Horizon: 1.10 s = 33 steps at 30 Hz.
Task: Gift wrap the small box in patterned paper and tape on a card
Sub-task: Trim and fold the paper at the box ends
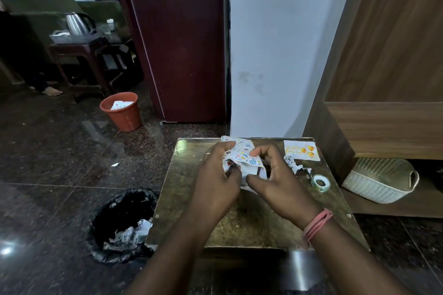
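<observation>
On a small brown table (251, 223) lies white patterned paper (244, 153) folded round a small box (254, 171), whose white side shows between my hands. My left hand (215, 175) grips the paper at the box's left end, fingers curled over the top. My right hand (275, 175) holds the right end, thumb and fingers curled round paper and box. A white birthday card (301, 150) with orange balloons lies at the table's far right corner. A roll of clear tape (320, 183) sits right of my right hand.
Torn paper scraps (297, 165) lie between the card and the tape. A black-lined bin (122, 223) with paper waste stands left of the table, an orange bucket (122, 110) farther back. A white woven basket (381, 179) sits under a wooden cabinet on the right.
</observation>
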Available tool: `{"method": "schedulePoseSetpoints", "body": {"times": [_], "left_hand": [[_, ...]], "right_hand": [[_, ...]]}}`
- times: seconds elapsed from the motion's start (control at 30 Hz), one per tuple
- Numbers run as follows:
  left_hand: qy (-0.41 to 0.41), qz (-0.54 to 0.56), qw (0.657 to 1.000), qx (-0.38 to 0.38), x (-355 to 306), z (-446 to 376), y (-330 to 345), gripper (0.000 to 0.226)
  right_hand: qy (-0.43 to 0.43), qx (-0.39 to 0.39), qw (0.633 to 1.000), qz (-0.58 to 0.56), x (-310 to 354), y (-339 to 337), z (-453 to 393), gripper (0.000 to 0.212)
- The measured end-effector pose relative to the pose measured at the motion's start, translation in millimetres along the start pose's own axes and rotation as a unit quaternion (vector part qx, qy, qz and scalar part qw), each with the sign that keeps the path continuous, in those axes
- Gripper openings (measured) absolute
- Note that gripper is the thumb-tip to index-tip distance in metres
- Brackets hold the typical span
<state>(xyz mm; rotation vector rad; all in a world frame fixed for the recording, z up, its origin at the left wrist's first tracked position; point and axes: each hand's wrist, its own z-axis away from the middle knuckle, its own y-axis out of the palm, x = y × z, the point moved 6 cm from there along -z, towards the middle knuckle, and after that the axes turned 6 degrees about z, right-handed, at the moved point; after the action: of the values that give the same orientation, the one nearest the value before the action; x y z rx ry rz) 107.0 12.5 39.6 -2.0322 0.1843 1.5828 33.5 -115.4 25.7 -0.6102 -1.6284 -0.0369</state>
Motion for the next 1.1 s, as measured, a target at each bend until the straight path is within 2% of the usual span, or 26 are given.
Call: {"method": "schedulePoseSetpoints", "body": {"times": [0.1,0.23,0.27,0.33,0.37,0.43,0.47,0.5,0.53,0.63,0.73,0.83,0.9,0.97,1.1], "left_hand": [[0.009,0.020,1.000,-0.002,2,1,3,0.052],[-0.021,0.146,0.989,0.025,8,0,8,0.083],[-0.036,0.198,0.977,0.065,9,0,12,0.097],[-0.067,0.336,0.930,0.134,5,3,15,0.114],[-0.080,0.404,0.902,0.129,0,2,9,0.114],[-0.112,0.481,0.864,0.102,4,-7,-4,0.098],[-0.126,0.457,0.876,0.091,9,-13,-8,0.104],[-0.137,0.465,0.872,0.072,9,-16,-12,0.049],[-0.144,0.439,0.885,0.061,16,-19,-13,0.061],[-0.180,0.419,0.890,0.027,25,-17,-12,0.048],[-0.148,0.385,0.911,0.016,28,-21,-18,0.041],[-0.094,0.344,0.934,0.026,22,-24,-27,0.063],[-0.039,0.274,0.961,0.028,12,-23,-29,0.081],[-0.006,0.223,0.973,0.056,4,-19,-22,0.093],[0.024,0.171,0.980,0.099,-5,-11,-6,0.096]], "right_hand": [[-0.013,-0.025,0.999,-0.016,-2,-4,0,0.038],[-0.026,-0.016,0.999,-0.036,-1,-1,4,0.045],[-0.038,-0.013,0.999,-0.030,0,0,5,0.045],[-0.065,-0.012,0.998,-0.026,3,-5,6,0.040],[-0.082,-0.007,0.996,-0.020,6,-9,5,0.037],[-0.124,0.015,0.992,0.015,14,-17,7,0.034],[-0.140,0.028,0.989,0.038,16,-20,8,0.034],[-0.147,0.044,0.986,0.066,17,-22,8,0.034],[-0.146,0.065,0.983,0.089,16,-19,9,0.033],[-0.134,0.124,0.977,0.107,14,-6,13,0.028],[-0.103,0.154,0.977,0.102,11,-5,14,0.033],[-0.040,0.170,0.984,-0.028,8,-14,11,0.042],[-0.019,0.116,0.987,-0.106,8,-23,6,0.039],[-0.033,0.046,0.996,-0.072,12,-32,0,0.040],[-0.073,-0.011,0.997,-0.010,17,-30,-5,0.044]]}}
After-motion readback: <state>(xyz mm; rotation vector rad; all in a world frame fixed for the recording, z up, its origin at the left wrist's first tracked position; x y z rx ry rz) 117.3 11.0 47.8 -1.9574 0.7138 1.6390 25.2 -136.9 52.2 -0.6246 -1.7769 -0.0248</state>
